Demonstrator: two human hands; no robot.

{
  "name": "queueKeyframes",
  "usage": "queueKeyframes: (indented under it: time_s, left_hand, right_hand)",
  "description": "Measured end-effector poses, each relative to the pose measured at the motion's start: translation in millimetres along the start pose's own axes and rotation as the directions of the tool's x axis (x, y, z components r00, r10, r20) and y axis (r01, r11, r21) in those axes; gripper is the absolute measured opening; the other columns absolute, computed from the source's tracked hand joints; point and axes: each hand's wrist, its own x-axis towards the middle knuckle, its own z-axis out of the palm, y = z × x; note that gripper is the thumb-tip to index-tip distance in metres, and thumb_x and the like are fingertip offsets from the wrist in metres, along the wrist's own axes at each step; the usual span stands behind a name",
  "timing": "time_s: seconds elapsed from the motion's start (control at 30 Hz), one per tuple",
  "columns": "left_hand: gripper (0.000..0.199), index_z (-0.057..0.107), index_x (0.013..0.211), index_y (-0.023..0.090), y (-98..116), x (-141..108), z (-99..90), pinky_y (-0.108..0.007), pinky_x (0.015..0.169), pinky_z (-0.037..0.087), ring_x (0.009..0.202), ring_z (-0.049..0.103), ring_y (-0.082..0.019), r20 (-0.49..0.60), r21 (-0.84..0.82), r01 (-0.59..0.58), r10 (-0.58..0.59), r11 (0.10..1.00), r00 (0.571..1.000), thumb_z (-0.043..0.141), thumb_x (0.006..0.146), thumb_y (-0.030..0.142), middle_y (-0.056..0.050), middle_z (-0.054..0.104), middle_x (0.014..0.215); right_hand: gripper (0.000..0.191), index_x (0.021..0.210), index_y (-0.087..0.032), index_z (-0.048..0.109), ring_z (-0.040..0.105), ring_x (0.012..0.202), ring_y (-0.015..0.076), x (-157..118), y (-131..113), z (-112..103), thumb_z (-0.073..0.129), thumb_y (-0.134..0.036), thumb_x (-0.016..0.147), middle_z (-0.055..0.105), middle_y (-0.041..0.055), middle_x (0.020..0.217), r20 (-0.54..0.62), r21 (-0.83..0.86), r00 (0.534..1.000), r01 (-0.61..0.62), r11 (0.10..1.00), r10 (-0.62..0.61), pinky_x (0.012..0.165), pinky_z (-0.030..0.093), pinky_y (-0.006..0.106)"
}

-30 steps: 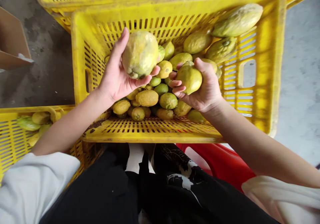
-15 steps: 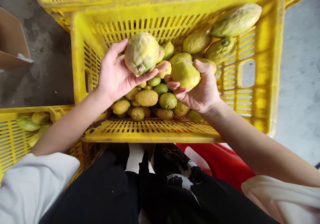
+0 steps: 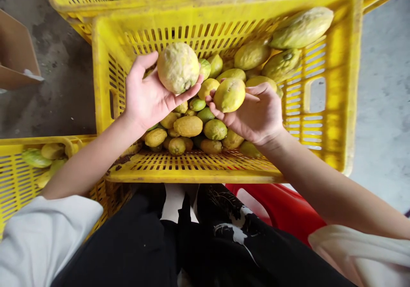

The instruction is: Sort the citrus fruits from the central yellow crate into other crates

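Observation:
Over the yellow crate (image 3: 224,178), my left hand (image 3: 145,90) cradles a large, pale yellow-green, knobbly papaya-like fruit (image 3: 178,68), with the thumb at its upper left and fingers beneath. My right hand (image 3: 258,114) holds a smaller yellow papaya-like fruit (image 3: 229,95) on its fingers, palm turned upward. Below both hands, many similar fruits, such as a dull yellow fruit (image 3: 188,126) and a green one (image 3: 215,130), lie piled in the crate. Longer fruits, one a big pale green fruit (image 3: 302,27), rest at its upper right.
More yellow crates stand around: one at the far side (image 3: 134,3) holding green fruits and one at the lower left (image 3: 19,184) with several fruits. A cardboard box (image 3: 16,52) is on the dark floor at left. Something red (image 3: 285,210) shows near my legs.
Both fruits have turned in my hands, the left one's stem end shifting rightward. My right hand's grip has loosened, its thumb lowered and palm opened upward, with its fruit slightly farther left.

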Motion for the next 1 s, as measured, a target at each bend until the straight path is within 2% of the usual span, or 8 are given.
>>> queueKeyframes:
  time_s: [0.1, 0.2, 0.3, 0.47, 0.7, 0.8, 0.9, 1.0]
  left_hand:
    - [0.053, 0.054, 0.132, 0.016, -2, 0, -0.8, -0.026, 0.08, 0.065, 0.103, 0.075, -0.019, 0.071, 0.006, -0.004, 0.004, 1.0, 0.997, 0.019, 0.108, 0.046, -0.008, 0.069, 0.113]
    - [0.051, 0.056, 0.126, 0.015, -4, -2, 0.0, -0.027, 0.076, 0.066, 0.086, 0.076, -0.017, 0.137, 0.041, 0.016, -0.021, 0.999, 0.99, 0.029, 0.107, 0.055, -0.008, 0.069, 0.101]
    - [0.051, 0.057, 0.13, 0.022, -5, -3, 2.1, -0.028, 0.071, 0.067, 0.091, 0.076, -0.021, 0.044, 0.034, 0.007, -0.009, 0.999, 0.999, 0.039, 0.104, 0.063, -0.007, 0.069, 0.098]
    - [0.042, 0.06, 0.129, 0.03, 0, -3, 0.0, -0.016, 0.064, 0.061, 0.1, 0.076, -0.02, -0.014, -0.014, -0.089, 0.088, 0.996, 0.996, 0.047, 0.102, 0.06, -0.007, 0.071, 0.106]
    - [0.047, 0.055, 0.136, 0.025, -2, -1, 2.5, -0.029, 0.084, 0.066, 0.126, 0.069, -0.028, -0.042, -0.055, -0.107, 0.104, 0.993, 0.994, 0.032, 0.106, 0.052, -0.007, 0.069, 0.119]
    - [0.048, 0.053, 0.138, 0.023, -5, -2, 7.3, -0.035, 0.086, 0.066, 0.129, 0.067, -0.031, -0.053, -0.057, -0.111, 0.108, 0.992, 0.993, 0.027, 0.108, 0.05, -0.007, 0.067, 0.12]
    - [0.047, 0.056, 0.133, 0.023, -3, -2, 7.5, -0.027, 0.077, 0.067, 0.122, 0.071, -0.03, -0.059, -0.036, -0.072, 0.07, 0.997, 0.996, 0.038, 0.106, 0.057, -0.009, 0.068, 0.114]
    - [0.045, 0.06, 0.125, 0.024, 1, -1, 4.6, -0.019, 0.066, 0.065, 0.107, 0.076, -0.025, -0.092, -0.036, -0.069, 0.066, 0.997, 0.994, 0.049, 0.102, 0.061, -0.01, 0.068, 0.104]
  right_hand:
    - [0.027, 0.098, -0.024, 0.059, 0.072, 0.096, 0.0204, 0, 1, -3, 0.075, -0.032, 0.077, 0.072, 0.0029, 0.095, 0.016, 0.006, 0.999, 0.038, 0.999, -0.038, 0.084, 0.066, 0.032]
    - [0.036, 0.095, -0.024, 0.058, 0.066, 0.068, 0.0114, -1, -2, -5, 0.083, -0.036, 0.073, 0.068, 0.0006, 0.084, 0.048, 0.019, 0.999, -0.02, 1.0, 0.019, 0.066, 0.061, 0.02]
    - [0.037, 0.091, -0.023, 0.059, 0.059, 0.058, 0.009, -2, -4, -5, 0.086, -0.033, 0.068, 0.066, -0.0003, 0.077, 0.093, -0.008, 0.994, -0.054, 0.999, 0.055, 0.054, 0.054, 0.017]
    - [0.031, 0.09, -0.023, 0.061, 0.063, 0.067, 0.0102, -2, -4, -6, 0.085, -0.027, 0.07, 0.068, -0.0021, 0.081, 0.108, -0.029, 0.994, -0.028, 0.999, 0.031, 0.059, 0.055, 0.018]
    - [0.033, 0.108, -0.023, 0.067, 0.07, 0.106, 0.0302, 1, 2, -11, 0.072, -0.041, 0.08, 0.074, 0.0067, 0.106, 0.13, -0.165, 0.991, -0.016, 0.986, 0.037, 0.088, 0.065, 0.047]
    - [0.039, 0.112, -0.024, 0.068, 0.072, 0.096, 0.0249, 2, 2, -13, 0.077, -0.045, 0.081, 0.074, 0.0055, 0.102, 0.163, -0.163, 0.986, -0.013, 0.987, 0.04, 0.077, 0.068, 0.037]
    - [0.05, 0.114, -0.02, 0.069, 0.068, 0.073, 0.0154, 4, -4, -19, 0.075, -0.059, 0.084, 0.072, 0.0031, 0.089, 0.211, -0.143, 0.968, -0.109, 0.984, 0.138, 0.054, 0.059, 0.02]
    - [0.048, 0.114, -0.019, 0.067, 0.062, 0.061, 0.0119, 7, -10, -26, 0.07, -0.06, 0.088, 0.07, 0.002, 0.085, 0.198, -0.139, 0.955, -0.198, 0.97, 0.223, 0.042, 0.049, 0.016]
